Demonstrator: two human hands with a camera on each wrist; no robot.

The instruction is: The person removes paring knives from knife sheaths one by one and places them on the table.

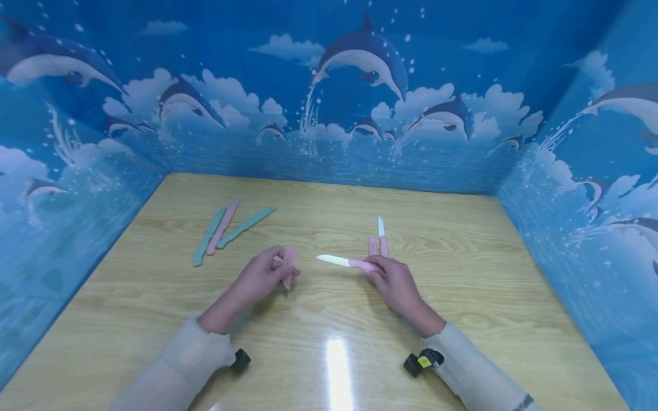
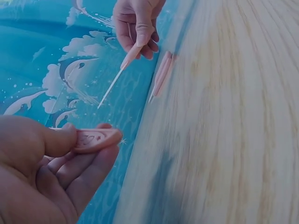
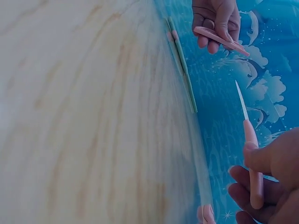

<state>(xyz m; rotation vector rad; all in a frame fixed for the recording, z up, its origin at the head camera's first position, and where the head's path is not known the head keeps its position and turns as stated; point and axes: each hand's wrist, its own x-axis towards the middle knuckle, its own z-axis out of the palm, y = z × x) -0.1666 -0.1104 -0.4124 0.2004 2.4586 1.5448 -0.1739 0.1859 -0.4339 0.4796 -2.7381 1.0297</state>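
Note:
My left hand [image 1: 264,274] pinches a pink knife sheath [image 2: 97,139] between thumb and fingers, held above the table. Facing it, my right hand [image 1: 396,282] grips the pink handle of a small knife [image 1: 334,260], its bare pale blade pointing left toward the sheath; a gap lies between the two. Just beyond the right hand, a second pink knife [image 1: 381,228] lies with its blade exposed, pointing away, beside another pink sheath [image 1: 372,245]. In the right wrist view the knife handle [image 3: 251,135] rests between thumb and curled fingers.
On the table's left side lie two green knives [image 1: 209,237] [image 1: 247,227] with a pink one [image 1: 223,227] between them, their blades not visible. Blue dolphin-print walls [image 1: 329,154] enclose the wooden table [image 1: 288,354] at the back and both sides.

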